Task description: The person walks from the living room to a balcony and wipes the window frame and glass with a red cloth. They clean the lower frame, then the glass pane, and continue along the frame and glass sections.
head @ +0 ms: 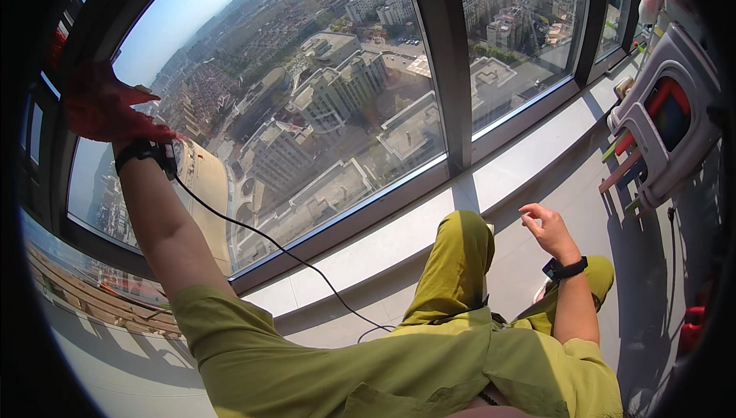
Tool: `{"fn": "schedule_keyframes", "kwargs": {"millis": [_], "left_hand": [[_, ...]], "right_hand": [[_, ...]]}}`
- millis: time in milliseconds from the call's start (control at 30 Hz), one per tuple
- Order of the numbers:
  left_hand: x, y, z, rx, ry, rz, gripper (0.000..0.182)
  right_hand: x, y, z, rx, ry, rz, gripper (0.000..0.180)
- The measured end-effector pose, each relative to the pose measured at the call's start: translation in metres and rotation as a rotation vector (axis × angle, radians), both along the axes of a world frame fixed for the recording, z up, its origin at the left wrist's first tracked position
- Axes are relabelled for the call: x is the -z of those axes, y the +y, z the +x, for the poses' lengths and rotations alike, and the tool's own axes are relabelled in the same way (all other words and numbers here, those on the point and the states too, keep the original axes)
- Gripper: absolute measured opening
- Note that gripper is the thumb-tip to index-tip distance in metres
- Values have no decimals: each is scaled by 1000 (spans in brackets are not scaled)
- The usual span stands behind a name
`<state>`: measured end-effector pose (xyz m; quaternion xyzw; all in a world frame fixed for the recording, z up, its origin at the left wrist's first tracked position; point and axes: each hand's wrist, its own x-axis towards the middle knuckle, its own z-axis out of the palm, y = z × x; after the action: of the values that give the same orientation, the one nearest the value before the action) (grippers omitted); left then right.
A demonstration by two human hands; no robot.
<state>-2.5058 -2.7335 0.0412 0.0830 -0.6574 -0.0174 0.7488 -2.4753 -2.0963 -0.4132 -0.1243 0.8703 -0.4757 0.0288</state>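
My left arm is raised to the dark window frame point(95, 15) at the upper left. A red cloth point(103, 107) covers my left hand and lies against or close to the frame; the fingers are hidden beneath it. From a black wrist strap point(138, 153) on that arm, a black cable point(276, 243) hangs down to my lap. My right hand point(549, 228) hovers beside my bent knee point(460, 251), empty, its fingers loosely curled with a gap at the thumb. Another black band point(566, 269) circles the right wrist. Large window panes point(322, 90) stand before me, with city buildings far below.
A white sill point(368, 245) runs along the foot of the windows. To the right stands a grey and white plastic item point(650, 130) with coloured parts. Wooden slats point(109, 291) show at the far left, and a red object point(693, 326) sits at the lower right.
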Motion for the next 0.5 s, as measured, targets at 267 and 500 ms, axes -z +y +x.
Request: {"fn": "schedule_keyframes", "kwargs": {"millis": [267,500], "left_hand": [[24,172,-124,198,36,-170,36],[61,337,-212,469,-17,-327,37]], "right_hand": [[-14,9,9,25,114,63,18],[-16,18,13,70,153,57,17]]}}
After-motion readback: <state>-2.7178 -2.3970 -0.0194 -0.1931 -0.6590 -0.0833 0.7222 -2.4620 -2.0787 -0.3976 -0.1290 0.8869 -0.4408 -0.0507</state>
